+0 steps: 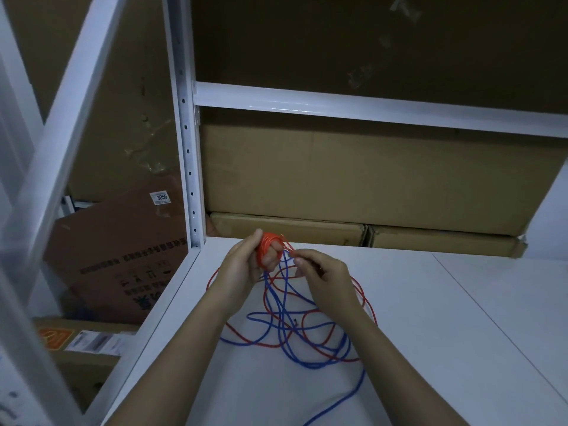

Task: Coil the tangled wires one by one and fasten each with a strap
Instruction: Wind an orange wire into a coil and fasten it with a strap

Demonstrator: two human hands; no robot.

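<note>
While tangled, red wire [319,325] half coiled

An orange wire [270,248] is sitting wound in a tight coil, raised above the white shelf [430,318], a few loose strands trailing off to its right. Below it, a blue wire [310,361] and a red wire [319,329] are sprawling in tangled, overlapping loops, the blue one running off toward the near edge.

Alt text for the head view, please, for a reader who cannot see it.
A person's left hand holds an orange wire coil wound round its fingers while the right hand pinches the strand feeding it, above tangled red wire and blue wire on a white shelf.
</note>
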